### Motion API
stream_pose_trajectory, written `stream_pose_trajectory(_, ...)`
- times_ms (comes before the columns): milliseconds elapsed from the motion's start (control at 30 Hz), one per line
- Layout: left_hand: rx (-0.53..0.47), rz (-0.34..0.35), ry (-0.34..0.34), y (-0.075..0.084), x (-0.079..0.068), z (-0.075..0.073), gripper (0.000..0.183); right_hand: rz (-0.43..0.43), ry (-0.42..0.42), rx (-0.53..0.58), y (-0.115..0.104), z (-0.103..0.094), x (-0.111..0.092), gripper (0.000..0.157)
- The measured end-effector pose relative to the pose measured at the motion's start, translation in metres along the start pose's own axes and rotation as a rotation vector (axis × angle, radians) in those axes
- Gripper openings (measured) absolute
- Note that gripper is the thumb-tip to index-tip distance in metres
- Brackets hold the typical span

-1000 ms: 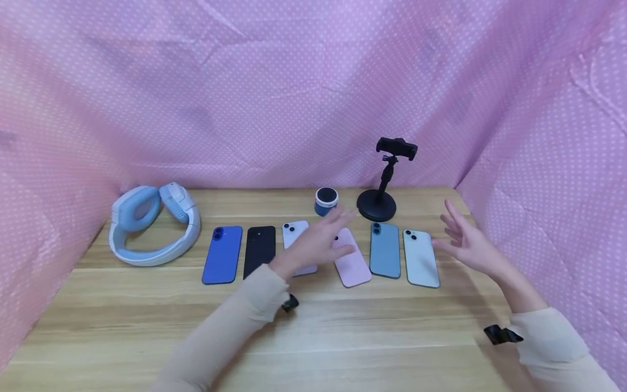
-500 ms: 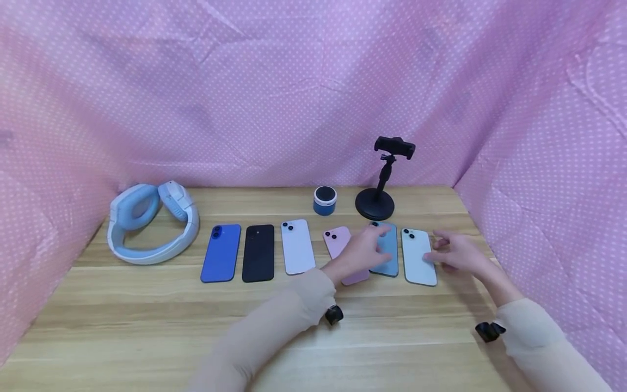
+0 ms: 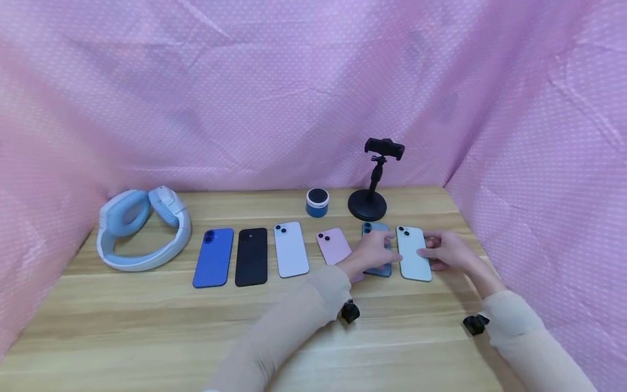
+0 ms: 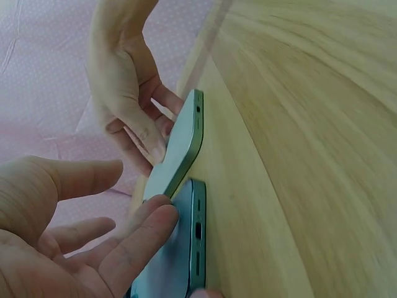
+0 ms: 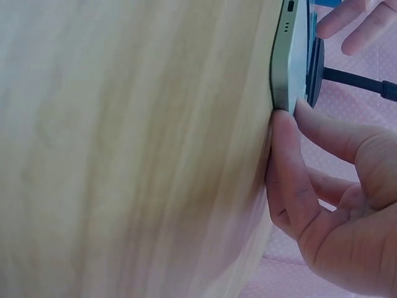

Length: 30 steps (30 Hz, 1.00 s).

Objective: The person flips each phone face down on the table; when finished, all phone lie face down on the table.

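At the right end of a row of phones lies a pale green smartphone (image 3: 413, 258), back up. My right hand (image 3: 448, 251) pinches its right edge, thumb on the back and fingers along the side, as the right wrist view shows. Over the neighbouring blue-grey smartphone (image 3: 382, 270) is my left hand (image 3: 373, 251), covering much of it. In the left wrist view its fingers (image 4: 139, 245) are spread and fairly straight, close to that phone; whether they touch it I cannot tell. A pink smartphone (image 3: 333, 246) is partly hidden behind the left wrist.
Further left lie a white phone (image 3: 292, 251), a black phone (image 3: 252, 258) and a blue phone (image 3: 213, 258). Behind them stand a small blue speaker (image 3: 317, 206) and a black phone stand (image 3: 367, 204). Light-blue headphones (image 3: 147, 258) occupy the far left; pink cloth (image 3: 274, 109) surrounds the table.
Both hands have come down to the right-hand phones. The left moved rightward from above the white and pink phones; the right closed onto the pale green phone's edge. The view shifted slightly.
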<state>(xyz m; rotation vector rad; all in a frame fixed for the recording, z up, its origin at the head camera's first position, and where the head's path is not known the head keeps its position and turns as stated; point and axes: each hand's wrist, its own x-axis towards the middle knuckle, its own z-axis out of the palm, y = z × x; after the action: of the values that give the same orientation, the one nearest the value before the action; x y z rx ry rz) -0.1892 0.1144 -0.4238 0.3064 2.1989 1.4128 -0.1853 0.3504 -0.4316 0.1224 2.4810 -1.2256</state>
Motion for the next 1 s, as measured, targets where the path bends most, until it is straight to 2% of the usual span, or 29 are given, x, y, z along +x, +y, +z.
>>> stream_pose_trajectory(133,-0.041,-0.031,-0.009,0.004,0.004,0.005,0.06,-0.008,-0.019,0.065,-0.002,-0.002,0.003,0.066)
stream_pose_trajectory(367,-0.101,-0.064,-0.008,0.011,0.015,0.02,0.059,0.007,-0.041,0.064,0.001,-0.008,0.004,0.07)
stream_pose_trajectory(633,-0.144,-0.119,0.0,0.008,0.015,0.021,0.058,-0.018,-0.063,0.032,0.004,-0.004,0.006,0.072)
stream_pose_trajectory(833,-0.126,-0.112,0.003,0.009,0.016,0.024,0.057,-0.026,-0.082,-0.008,-0.001,-0.006,-0.002,0.071)
stream_pose_trajectory(1000,-0.078,-0.073,0.006,0.005,0.017,0.025,0.057,-0.022,-0.069,-0.022,-0.001,-0.005,-0.001,0.071)
